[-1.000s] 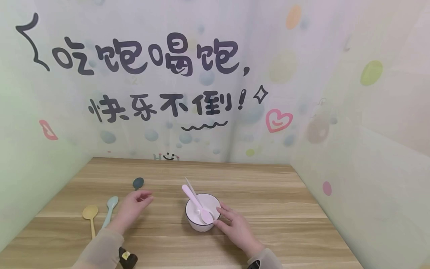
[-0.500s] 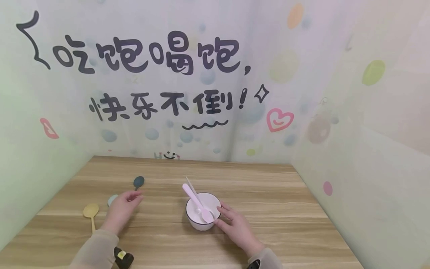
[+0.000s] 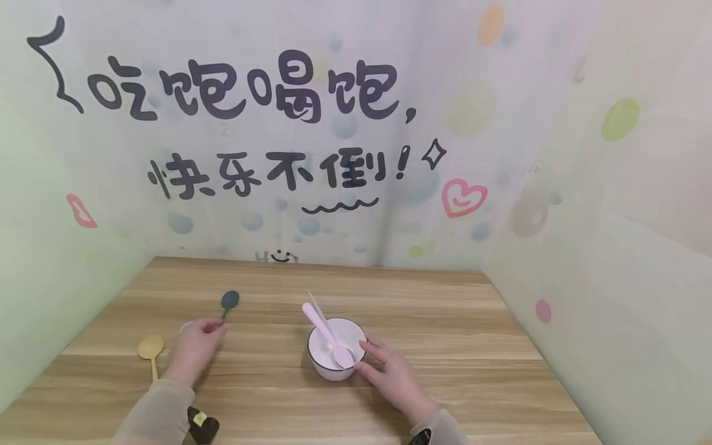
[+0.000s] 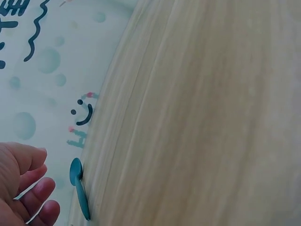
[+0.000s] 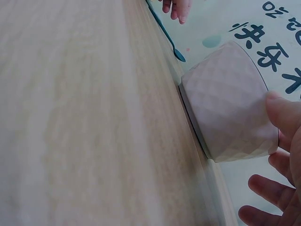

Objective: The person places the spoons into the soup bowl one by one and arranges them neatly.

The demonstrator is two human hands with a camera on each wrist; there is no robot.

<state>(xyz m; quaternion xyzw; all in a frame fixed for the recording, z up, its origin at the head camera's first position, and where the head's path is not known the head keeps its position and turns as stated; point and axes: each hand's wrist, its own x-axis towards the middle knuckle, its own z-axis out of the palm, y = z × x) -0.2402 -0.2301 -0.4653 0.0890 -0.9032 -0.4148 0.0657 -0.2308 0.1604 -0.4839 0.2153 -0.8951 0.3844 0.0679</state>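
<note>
Wooden table (image 3: 445, 334): bowl (image 3: 329, 373) holding pink spoon (image 3: 343, 356), seemingly another utensil (image 3: 314, 301).

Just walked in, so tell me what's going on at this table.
A person's right hand holds the side of a white bowl, which stands upright with a pink spoon leaning in it. The left hand hovers beside the dark blue spoon, fingers loosely curled and apart from it. That spoon lies on the table, as does a yellow spoon further left.
</note>
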